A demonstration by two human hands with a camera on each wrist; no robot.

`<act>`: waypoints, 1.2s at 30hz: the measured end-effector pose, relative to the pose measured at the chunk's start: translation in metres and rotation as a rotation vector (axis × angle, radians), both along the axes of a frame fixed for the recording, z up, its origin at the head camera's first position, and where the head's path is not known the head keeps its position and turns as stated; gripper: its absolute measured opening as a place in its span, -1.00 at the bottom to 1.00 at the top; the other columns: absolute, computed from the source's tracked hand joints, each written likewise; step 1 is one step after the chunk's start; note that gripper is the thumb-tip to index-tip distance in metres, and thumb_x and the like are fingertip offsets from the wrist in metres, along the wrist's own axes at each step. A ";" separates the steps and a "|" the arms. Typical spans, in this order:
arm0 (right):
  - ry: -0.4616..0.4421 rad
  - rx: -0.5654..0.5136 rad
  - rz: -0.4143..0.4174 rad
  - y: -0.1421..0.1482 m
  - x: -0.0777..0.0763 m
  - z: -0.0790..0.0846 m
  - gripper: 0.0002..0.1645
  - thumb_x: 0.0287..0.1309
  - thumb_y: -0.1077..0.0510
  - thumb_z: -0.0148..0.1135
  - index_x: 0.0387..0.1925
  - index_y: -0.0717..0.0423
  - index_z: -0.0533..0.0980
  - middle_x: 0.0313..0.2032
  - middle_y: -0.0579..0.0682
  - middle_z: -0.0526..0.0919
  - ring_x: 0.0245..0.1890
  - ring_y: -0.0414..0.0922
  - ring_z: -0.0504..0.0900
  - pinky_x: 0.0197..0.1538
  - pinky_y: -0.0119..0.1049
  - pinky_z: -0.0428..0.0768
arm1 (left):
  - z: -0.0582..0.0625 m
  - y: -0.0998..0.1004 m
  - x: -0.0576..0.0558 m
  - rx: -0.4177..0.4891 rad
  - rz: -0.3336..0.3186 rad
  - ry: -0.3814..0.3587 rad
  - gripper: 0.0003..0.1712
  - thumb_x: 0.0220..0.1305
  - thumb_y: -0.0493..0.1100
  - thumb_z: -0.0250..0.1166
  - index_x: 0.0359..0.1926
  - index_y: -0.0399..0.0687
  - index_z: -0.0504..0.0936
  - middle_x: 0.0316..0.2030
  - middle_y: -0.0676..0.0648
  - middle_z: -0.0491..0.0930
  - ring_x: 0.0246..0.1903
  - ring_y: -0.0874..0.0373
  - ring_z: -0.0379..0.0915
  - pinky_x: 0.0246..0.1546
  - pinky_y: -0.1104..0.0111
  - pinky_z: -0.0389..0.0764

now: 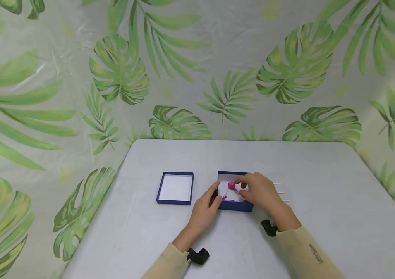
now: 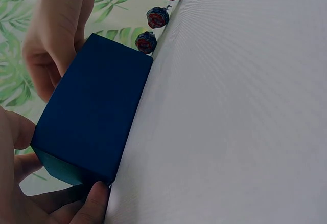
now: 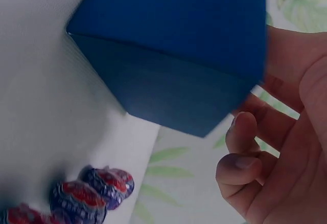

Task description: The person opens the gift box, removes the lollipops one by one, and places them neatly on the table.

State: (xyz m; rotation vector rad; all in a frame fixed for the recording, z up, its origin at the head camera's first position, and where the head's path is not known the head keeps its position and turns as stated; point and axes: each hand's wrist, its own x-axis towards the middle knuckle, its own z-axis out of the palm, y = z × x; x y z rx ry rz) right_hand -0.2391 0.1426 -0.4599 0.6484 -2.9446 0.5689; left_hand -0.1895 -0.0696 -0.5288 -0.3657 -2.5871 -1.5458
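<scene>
A dark blue box (image 1: 236, 206) with a white inside stands on the table, holding several pink-wrapped lollipops. My left hand (image 1: 204, 207) grips the box's left end, thumb at the near corner and a finger along the side. Over the right part of the box reaches my right hand (image 1: 261, 192), its fingertips inside. Thumb and fingers pinch the stick of a pink lollipop (image 1: 231, 185), whose round head points left. In both wrist views the box wall (image 2: 97, 111) hides those fingertips.
Left of the box lies a shallow blue-edged lid (image 1: 174, 202), white inside facing up. Right of the box, white lollipop sticks (image 1: 281, 192) show past my right hand. Their wrapped heads appear in the wrist views, such as a blue and red lollipop (image 3: 79, 202).
</scene>
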 end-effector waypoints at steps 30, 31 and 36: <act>0.084 0.179 0.035 -0.019 -0.022 -0.020 -0.56 -0.02 0.26 0.48 -0.05 -0.11 0.69 -0.65 -0.21 0.49 -0.65 -0.16 0.38 -0.60 -0.25 0.37 | 0.000 0.000 -0.001 -0.006 -0.004 0.009 -0.41 0.55 -0.03 0.05 0.53 0.24 0.27 0.44 0.07 0.28 0.42 0.14 0.17 0.40 0.12 0.26; 0.088 0.178 0.038 -0.019 -0.022 -0.020 -0.56 -0.03 0.27 0.48 -0.04 -0.11 0.69 -0.65 -0.21 0.49 -0.65 -0.16 0.38 -0.60 -0.26 0.36 | 0.000 0.000 -0.001 -0.004 -0.005 0.014 -0.41 0.54 -0.04 0.06 0.52 0.23 0.27 0.44 0.06 0.29 0.42 0.13 0.18 0.40 0.11 0.27; 0.078 0.172 0.033 -0.019 -0.021 -0.021 -0.50 -0.02 0.24 0.48 0.04 -0.07 0.69 -0.66 -0.21 0.52 -0.66 -0.19 0.40 -0.57 -0.27 0.38 | 0.000 0.000 0.000 -0.002 -0.004 0.023 -0.42 0.54 -0.04 0.07 0.52 0.22 0.29 0.43 0.05 0.31 0.41 0.12 0.19 0.40 0.09 0.27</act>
